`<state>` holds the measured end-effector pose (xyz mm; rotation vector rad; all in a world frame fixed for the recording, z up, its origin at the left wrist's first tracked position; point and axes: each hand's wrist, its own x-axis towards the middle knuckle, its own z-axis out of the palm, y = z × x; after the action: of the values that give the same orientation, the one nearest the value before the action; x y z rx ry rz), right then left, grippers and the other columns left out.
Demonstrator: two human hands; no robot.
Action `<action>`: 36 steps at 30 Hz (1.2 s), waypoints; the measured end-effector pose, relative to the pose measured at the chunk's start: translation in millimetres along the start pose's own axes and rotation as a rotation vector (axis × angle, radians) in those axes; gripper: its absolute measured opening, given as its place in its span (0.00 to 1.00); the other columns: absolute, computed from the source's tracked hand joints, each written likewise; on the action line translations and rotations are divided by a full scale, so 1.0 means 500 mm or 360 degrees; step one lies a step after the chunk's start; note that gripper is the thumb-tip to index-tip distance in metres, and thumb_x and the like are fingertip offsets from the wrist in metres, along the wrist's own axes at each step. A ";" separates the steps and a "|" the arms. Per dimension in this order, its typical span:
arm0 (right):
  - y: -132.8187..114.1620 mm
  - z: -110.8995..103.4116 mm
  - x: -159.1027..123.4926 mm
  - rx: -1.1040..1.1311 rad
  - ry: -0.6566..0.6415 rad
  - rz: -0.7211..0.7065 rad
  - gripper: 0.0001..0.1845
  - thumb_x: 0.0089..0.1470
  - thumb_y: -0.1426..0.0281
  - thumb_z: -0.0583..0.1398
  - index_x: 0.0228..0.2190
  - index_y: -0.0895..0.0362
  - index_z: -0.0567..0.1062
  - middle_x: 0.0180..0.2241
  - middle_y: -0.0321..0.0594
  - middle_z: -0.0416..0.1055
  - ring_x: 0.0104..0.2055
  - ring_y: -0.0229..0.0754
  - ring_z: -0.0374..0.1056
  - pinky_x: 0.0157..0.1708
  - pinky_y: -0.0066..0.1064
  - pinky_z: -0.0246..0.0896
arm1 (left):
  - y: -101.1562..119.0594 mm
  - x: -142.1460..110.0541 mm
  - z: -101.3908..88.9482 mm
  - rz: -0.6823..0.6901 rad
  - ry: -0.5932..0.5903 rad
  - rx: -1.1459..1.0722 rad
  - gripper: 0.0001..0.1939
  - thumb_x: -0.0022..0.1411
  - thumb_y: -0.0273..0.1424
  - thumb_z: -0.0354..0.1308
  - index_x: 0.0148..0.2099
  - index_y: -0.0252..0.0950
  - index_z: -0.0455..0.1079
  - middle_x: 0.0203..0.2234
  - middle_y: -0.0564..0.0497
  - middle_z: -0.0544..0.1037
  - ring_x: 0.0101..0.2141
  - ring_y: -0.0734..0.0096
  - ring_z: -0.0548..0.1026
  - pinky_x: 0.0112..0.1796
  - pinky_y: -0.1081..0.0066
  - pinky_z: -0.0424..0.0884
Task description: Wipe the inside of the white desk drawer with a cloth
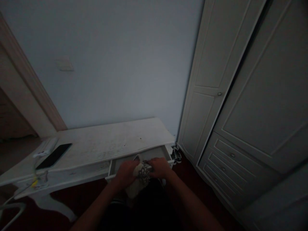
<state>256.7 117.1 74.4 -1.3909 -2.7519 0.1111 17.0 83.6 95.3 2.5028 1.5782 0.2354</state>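
Observation:
A pale cloth item with a dark pattern on part of it [143, 175] is bunched between my two hands. My left hand [126, 173] is closed around its left side, and my right hand [159, 166] grips the patterned side. The lower part of the cloth hangs down toward my lap. Both hands are over the front of a pulled-out drawer [154, 152] in the white desk [115, 136]. Dim light and the fingers hide the exact kind of cloth item, and my forearms cover part of the drawer front.
A dark flat phone or tablet [55, 155] lies on the desk's left part, beside a white device [48, 147] with a cable. Shoes [177, 155] are on the floor right of the desk. A white wardrobe [204, 109] with knobs and drawers stands at the right.

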 end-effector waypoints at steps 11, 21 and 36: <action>-0.004 0.009 0.004 0.0028 0.0021 0.0044 0.26 0.61 0.45 0.60 0.45 0.52 0.81 0.45 0.46 0.81 0.49 0.54 0.77 0.45 0.38 0.67 | -0.122 -0.115 -0.031 -0.0134 0.0046 0.0135 0.18 0.60 0.28 0.57 0.52 0.43 0.76 0.48 0.45 0.83 0.52 0.52 0.78 0.53 0.58 0.68; -0.001 -0.002 0.002 -0.0012 -0.0010 0.0003 0.31 0.59 0.42 0.59 0.53 0.49 0.80 0.46 0.45 0.82 0.49 0.56 0.78 0.43 0.38 0.67 | 0.023 -0.016 0.010 -0.0042 0.0006 0.0065 0.26 0.58 0.23 0.59 0.59 0.43 0.73 0.56 0.45 0.80 0.58 0.52 0.74 0.60 0.56 0.63; -0.006 0.007 0.005 0.0004 0.0029 0.0053 0.26 0.60 0.44 0.60 0.44 0.53 0.81 0.44 0.47 0.82 0.48 0.55 0.78 0.44 0.38 0.67 | -0.063 -0.098 -0.029 -0.0281 0.0112 0.0132 0.10 0.64 0.29 0.57 0.46 0.43 0.76 0.44 0.46 0.84 0.50 0.54 0.79 0.50 0.61 0.66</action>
<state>252.7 117.3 71.2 -1.4301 -2.7137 0.1033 -34.9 53.7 100.2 2.4196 1.8611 0.2406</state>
